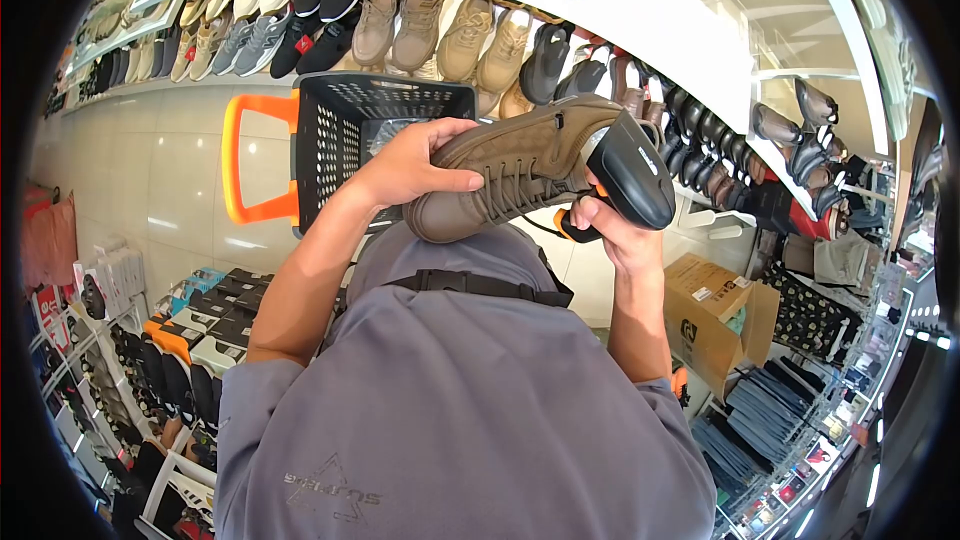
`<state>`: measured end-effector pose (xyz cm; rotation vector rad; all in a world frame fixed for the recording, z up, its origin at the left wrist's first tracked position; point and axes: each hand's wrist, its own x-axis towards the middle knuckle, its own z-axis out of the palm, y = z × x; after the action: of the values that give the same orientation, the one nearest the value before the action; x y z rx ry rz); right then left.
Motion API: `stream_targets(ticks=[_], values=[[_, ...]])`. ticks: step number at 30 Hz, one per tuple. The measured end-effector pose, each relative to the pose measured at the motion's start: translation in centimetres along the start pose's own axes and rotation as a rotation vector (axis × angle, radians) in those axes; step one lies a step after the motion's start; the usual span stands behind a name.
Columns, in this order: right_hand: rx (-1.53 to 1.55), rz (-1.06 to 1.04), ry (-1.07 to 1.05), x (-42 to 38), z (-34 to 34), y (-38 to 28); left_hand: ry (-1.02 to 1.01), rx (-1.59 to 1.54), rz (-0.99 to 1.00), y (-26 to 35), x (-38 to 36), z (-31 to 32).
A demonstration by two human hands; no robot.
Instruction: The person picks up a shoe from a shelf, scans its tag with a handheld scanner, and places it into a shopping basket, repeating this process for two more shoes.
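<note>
My left hand [415,165] grips the toe end of a brown lace-up shoe [515,155], thumb across its upper near the laces. The shoe is held up in front of my waist, tilted, with its heel end toward the right. In my right hand [622,230] is a black barcode scanner [638,172] with orange trim, the fingers wrapped round its grip. The scanner's head overlaps the shoe's heel end and hides part of its opening.
Beyond my left hand stands a black shopping basket [325,145] with an orange handle [240,160]. Shelves of shoes [460,40] run along the far side. An open cardboard box [705,305] is at the right, near folded jeans [765,410]. Shoe boxes [215,315] are stacked at the left.
</note>
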<state>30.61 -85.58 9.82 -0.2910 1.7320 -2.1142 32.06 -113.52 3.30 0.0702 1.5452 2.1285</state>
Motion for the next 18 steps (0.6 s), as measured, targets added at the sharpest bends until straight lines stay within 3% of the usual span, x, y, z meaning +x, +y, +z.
stream_targets(ticks=[8, 10, 16, 18], values=[[0.027, 0.02, 0.019, -0.6, 0.8, 0.3, 0.012, -0.019, -0.016, -0.5, -0.9, -0.4], [0.035, 0.017, 0.017, -0.7, 1.0, 0.4, 0.164, 0.392, 0.097, 0.5, -1.2, 0.0], [0.081, 0.026, 0.031, -0.4, 1.8, 0.6, 0.177, 0.755, 0.28, 2.8, -1.8, 2.3], [0.063, 0.036, 0.037, -0.5, 1.9, 0.6, 0.176, 0.775, 0.249, 2.3, -2.2, 2.2]])
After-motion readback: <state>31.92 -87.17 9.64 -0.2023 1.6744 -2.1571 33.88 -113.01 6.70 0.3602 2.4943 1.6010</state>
